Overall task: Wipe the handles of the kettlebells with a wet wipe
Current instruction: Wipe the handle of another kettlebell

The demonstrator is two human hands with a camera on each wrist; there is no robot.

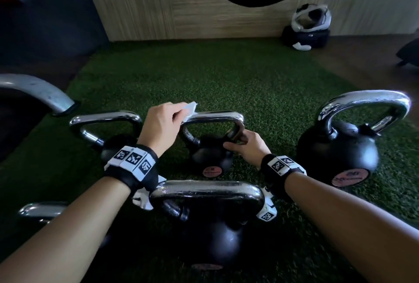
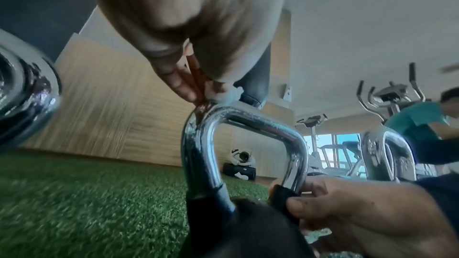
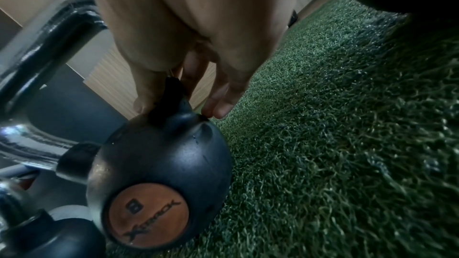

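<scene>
— What has the left hand (image 1: 162, 122) got?

— A white wet wipe (image 1: 190, 109), pinched between thumb and fingertips and pressed on the top left corner of the chrome handle (image 1: 215, 116) of the middle kettlebell (image 1: 209, 155). The wrist is bent downward, the back of the hand turned up, the forearm reaching in from the near left.

— And the other one?

— The right hand (image 1: 246, 145) is curled round the foot of that same handle's right leg, where chrome meets the black body. Thumb on the near side, fingers wrapped behind. It comes in low, its forearm running back to the near right corner of the turf.

— Where does that kettlebell stand?

— Roughly mid-turf (image 1: 226, 78), upright. Another kettlebell (image 1: 106, 133) sits just beside it on the left, a bigger one (image 1: 337, 146) well apart to the right, and a fourth (image 1: 208, 221) nearer, between the two forearms. A further chrome handle (image 1: 43, 210) peeps out under the left forearm.

— Anything holding anything else?

— Only a dark bag (image 1: 305, 38) by the far wall, near the turf's far right corner, with a white and black headset (image 1: 310, 18) resting on top.

— Do the wrist cameras add anything?

— The left one shows exercise machines (image 2: 389, 95) by a window and a person in a teal shirt (image 2: 419, 119), which the head view misses. The right one shows the kettlebell's round orange label, marked 8 (image 3: 149, 215); from above it's unreadable. The wipe is not seen there.
</scene>
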